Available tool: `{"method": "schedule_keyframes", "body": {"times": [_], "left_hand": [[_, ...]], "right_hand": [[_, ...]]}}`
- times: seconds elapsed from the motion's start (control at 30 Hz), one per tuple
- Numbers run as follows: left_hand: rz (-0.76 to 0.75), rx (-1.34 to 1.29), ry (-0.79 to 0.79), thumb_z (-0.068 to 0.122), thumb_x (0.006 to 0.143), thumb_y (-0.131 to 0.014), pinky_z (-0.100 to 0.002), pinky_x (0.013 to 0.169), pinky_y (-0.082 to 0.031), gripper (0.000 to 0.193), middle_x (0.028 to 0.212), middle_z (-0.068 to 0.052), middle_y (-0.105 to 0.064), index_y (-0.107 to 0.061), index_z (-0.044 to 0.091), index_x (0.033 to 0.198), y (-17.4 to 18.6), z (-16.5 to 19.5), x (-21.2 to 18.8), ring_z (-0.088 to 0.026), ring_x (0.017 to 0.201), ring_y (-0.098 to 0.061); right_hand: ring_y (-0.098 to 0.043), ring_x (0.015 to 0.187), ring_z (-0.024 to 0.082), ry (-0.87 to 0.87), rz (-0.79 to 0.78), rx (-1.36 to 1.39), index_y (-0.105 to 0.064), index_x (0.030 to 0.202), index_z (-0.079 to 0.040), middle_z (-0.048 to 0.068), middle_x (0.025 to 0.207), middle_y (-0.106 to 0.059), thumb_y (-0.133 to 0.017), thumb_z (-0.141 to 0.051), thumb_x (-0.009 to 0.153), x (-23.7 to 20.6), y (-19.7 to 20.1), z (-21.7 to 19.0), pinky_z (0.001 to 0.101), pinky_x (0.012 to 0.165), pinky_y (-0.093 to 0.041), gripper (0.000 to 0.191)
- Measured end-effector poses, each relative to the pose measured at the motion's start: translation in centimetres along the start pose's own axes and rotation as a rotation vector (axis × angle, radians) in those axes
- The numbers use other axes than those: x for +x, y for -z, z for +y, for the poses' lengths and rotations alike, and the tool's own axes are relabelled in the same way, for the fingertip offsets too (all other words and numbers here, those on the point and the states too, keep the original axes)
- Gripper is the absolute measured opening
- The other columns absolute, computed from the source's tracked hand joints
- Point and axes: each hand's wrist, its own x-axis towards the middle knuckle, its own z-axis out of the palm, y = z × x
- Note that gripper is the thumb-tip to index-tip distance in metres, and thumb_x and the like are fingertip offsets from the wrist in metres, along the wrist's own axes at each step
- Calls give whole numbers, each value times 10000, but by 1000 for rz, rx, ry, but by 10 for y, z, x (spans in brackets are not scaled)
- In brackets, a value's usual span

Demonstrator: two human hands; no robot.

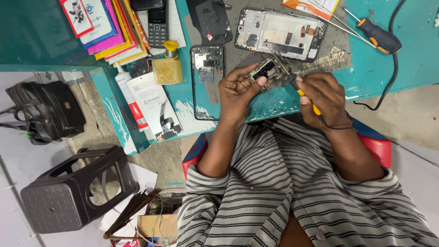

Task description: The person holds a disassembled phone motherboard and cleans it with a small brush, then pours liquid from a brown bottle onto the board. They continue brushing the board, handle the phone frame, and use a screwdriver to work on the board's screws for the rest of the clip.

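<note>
My left hand point(238, 89) is curled around a small circuit board point(270, 71), pinched between thumb and fingers just above the table edge. My right hand point(322, 98) is closed on a yellow-handled soldering iron point(305, 97), its tip touching the board. Left of my hands lie a white rectangular package point(155, 110) and a white tube with a red label point(130, 98). Farther off, bright flat packets point(103, 25) sit stacked at the corner.

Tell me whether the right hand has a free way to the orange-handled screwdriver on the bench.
Probably not at once: the right hand already grips a yellow-handled soldering iron. The orange-handled screwdriver itself lies uncovered beyond it.
</note>
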Motion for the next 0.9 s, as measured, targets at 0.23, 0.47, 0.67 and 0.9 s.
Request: {"method": "schedule_keyframes", "body": {"times": [0.23,0.47,0.67,0.9], "left_hand": [[-24,-14,19,-90,977,-711,-290,810,-620,352,1053,-143,-743,-654,-72,1325,3,0,3,-146,891,-710],[69,-60,14,-71,971,-661,-278,964,-609,522,1367,-51,-678,-499,-38,1466,-4,5,9,-118,1149,-690],[108,8,-45,-69,998,-682,-312,818,-616,508,1114,-109,-715,-444,19,1438,-12,4,9,-163,1002,-695],[111,-27,-58,-82,969,-690,-322,809,-622,573,1035,-72,-684,-387,73,1430,-12,5,8,-161,991,-690]], "right_hand": [[-687,1039,368,-43,57,128,-675,1223,54,208,1111,-714,-578,-130,1075,-6,4,4,454,925,-565,255],[-681,1047,373,-54,131,194,-664,1223,36,208,1100,-709,-561,-154,1075,-11,5,9,438,913,-556,263],[-674,1025,355,-3,31,73,-712,1156,43,198,1047,-718,-619,-122,1007,-9,5,4,450,903,-568,241],[-680,1031,347,3,24,46,-723,1148,52,188,1045,-722,-628,-118,996,-2,5,1,438,899,-571,247]]}}
